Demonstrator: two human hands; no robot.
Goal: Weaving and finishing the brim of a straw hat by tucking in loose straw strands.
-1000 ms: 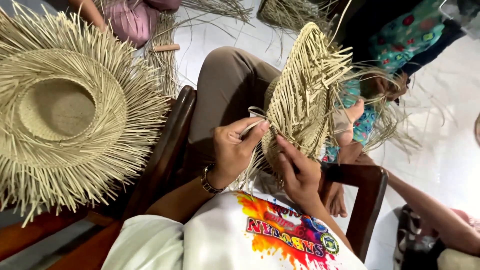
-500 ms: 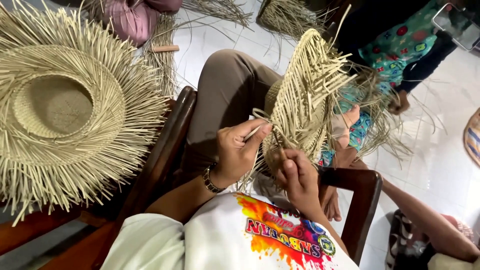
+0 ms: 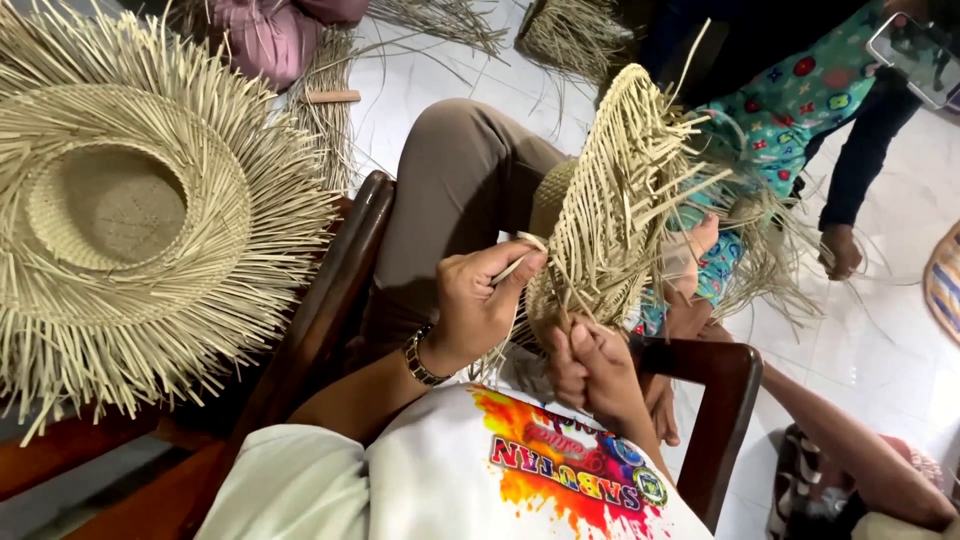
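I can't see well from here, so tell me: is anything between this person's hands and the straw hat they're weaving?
Nothing visible. The left hand pinches a loose straw strip right at the edge of the half-woven hat, and the right hand grips the hat's lower edge directly. Both hands touch it.

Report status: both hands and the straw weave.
Left hand pinching a straw strand. Right hand gripping the half-woven straw hat at its lower edge. Loose strand ends bristle around the fingers.

A phone (image 3: pixel 922 58) with a dark, glossy rectangular screen and pale edge shows at the upper right corner, tilted, partly cut off.
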